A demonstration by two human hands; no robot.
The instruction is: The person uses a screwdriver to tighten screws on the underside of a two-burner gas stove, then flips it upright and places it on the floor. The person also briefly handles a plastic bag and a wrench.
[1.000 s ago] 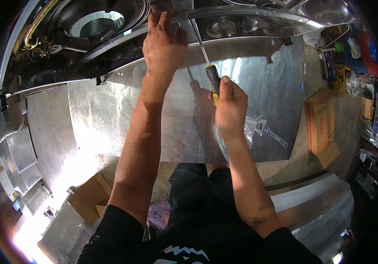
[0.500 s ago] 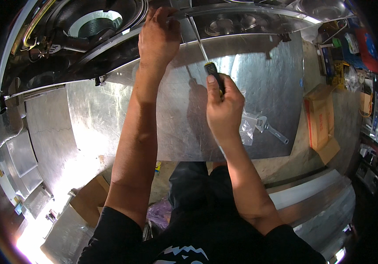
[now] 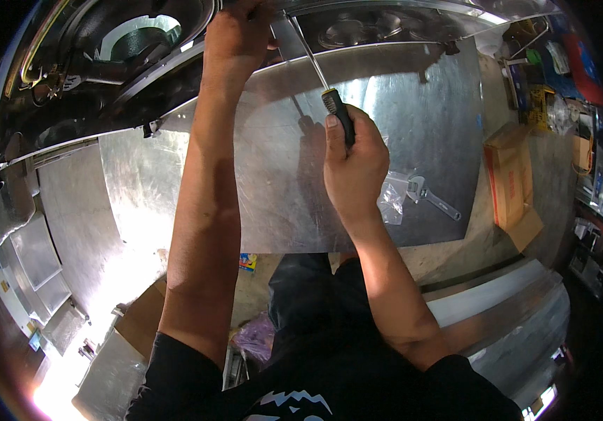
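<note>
My right hand grips the dark handle of a screwdriver, thumb along its side. The bright shaft slants up and left to a metal strip at the top of the view, where its tip meets the frame of a large dark metal appliance with round burner-like openings. My left hand is at that same frame, just left of the screwdriver tip. Its fingers are bent, with their ends in shadow, and what they hold cannot be made out.
Under my arms is a shiny metal tabletop. An adjustable wrench lies on its right part, beside a small clear plastic bag. An opened cardboard box stands to the right. Clear plastic trays are at the left.
My left hand has shifted slightly up and left along the frame. The screwdriver has moved a little to the left, still in my right hand. The view has shifted slightly.
</note>
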